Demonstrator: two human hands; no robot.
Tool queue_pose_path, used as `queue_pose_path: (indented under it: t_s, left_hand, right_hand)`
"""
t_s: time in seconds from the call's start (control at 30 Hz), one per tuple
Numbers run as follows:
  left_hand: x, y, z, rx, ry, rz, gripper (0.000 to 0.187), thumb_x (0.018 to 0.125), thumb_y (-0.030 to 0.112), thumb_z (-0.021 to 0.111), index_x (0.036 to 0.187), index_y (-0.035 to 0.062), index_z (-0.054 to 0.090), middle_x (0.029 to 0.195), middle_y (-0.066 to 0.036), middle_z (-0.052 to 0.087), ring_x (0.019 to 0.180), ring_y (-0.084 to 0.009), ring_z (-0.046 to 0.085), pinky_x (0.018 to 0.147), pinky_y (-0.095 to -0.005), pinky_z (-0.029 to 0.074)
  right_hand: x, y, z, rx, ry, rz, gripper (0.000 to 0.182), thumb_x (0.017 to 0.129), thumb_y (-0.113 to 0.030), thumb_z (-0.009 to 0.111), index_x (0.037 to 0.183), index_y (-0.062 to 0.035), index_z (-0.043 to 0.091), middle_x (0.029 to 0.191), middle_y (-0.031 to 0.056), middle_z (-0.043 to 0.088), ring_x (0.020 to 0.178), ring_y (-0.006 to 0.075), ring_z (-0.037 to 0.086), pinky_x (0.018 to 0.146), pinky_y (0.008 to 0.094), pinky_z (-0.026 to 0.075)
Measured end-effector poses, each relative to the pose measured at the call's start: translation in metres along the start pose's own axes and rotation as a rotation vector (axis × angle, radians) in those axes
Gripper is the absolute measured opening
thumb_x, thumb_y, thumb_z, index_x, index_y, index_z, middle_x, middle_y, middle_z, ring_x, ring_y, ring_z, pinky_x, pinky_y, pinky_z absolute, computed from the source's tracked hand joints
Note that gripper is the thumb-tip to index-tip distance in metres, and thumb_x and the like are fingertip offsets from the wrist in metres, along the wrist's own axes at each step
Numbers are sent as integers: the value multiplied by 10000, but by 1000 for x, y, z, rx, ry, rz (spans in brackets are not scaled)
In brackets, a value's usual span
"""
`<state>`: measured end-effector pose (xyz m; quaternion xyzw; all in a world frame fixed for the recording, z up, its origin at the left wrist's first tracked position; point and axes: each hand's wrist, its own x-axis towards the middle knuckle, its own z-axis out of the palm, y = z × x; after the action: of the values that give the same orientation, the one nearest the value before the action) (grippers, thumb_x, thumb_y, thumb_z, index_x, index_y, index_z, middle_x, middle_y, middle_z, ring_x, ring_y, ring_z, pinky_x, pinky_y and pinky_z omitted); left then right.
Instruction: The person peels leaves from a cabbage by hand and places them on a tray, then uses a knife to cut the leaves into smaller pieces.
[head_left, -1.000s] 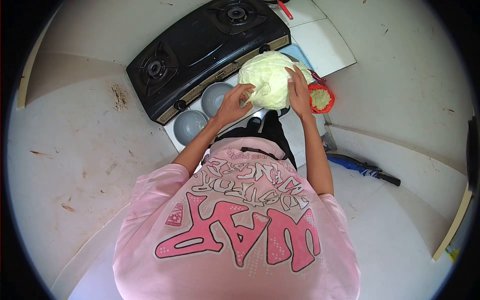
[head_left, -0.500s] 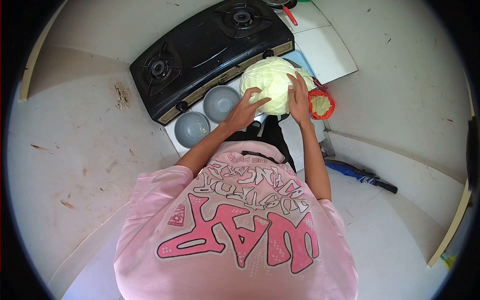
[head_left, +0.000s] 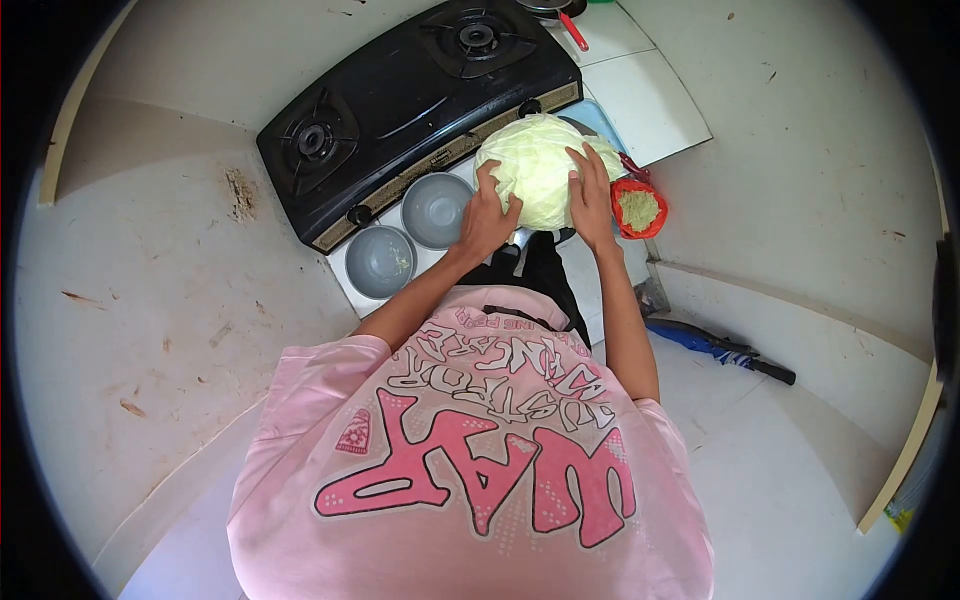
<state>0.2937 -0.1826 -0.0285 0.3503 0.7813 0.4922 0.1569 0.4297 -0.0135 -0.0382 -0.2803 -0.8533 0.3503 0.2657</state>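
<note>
A large pale green cabbage (head_left: 538, 170) sits in front of the stove, between my two hands. Against its left side, my left hand (head_left: 487, 217) grips with bent fingers, the thumb toward its lower edge. On the opposite side my right hand (head_left: 591, 200) holds the cabbage, fingers reaching up over its leaves. Just right of that hand is a red bag (head_left: 618, 221) of pale green crumbly material. What lies under the cabbage is mostly hidden.
Two grey bowls (head_left: 437, 232) (head_left: 368, 283) stand left of the cabbage, the nearer with pale bits inside. Behind is a black two-burner stove (head_left: 390, 100). A blue tray (head_left: 602, 122) and a dark red object (head_left: 634, 168) show beyond the cabbage. A folded blue umbrella (head_left: 700, 340) lies at right.
My left hand has closed in on the cabbage's left side, its fingers now bent against the leaves. The right hand keeps its place on the cabbage. The whole view has shifted slightly.
</note>
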Motion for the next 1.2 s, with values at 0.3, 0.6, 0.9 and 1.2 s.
queue_pose_path:
  t_s: [0.3, 0.6, 0.9, 1.2]
  left_hand:
    - [7, -5, -1, 127, -148, 83, 239, 1094, 211, 629, 1112, -20, 569, 968, -334, 717, 890, -542, 703, 757, -584, 539]
    - [-20, -41, -26, -68, 62, -49, 252, 1136, 239, 594, 1091, -6, 557, 807, -253, 651, 715, -401, 684, 677, -480, 511]
    - [-18, -40, -30, -145, 60, 52, 173, 1118, 95, 543, 1251, -8, 581, 1178, -245, 627, 1004, -386, 663, 900, -417, 510]
    - [-15, -30, -23, 55, -53, -6, 415, 943, 185, 799, 1255, 19, 580, 1236, -199, 585, 1172, -386, 606, 1030, -458, 472]
  right_hand:
    - [0, -2, -2, 20, -1, 8, 403, 1131, -188, 495, 1503, -76, 602, 1626, 236, 474, 1528, 444, 408, 1273, 526, 313]
    - [0, 1, -2, 16, -7, 9, 406, 1133, -198, 498, 1509, -87, 602, 1632, 233, 471, 1528, 442, 410, 1273, 528, 311]
    - [2, 3, -4, -10, -38, 20, 422, 1157, -235, 471, 1541, -103, 585, 1667, 209, 443, 1551, 410, 397, 1286, 505, 301]
    - [2, 4, -3, 4, -32, 25, 417, 1148, -223, 477, 1529, -97, 591, 1654, 221, 451, 1544, 421, 399, 1279, 514, 304]
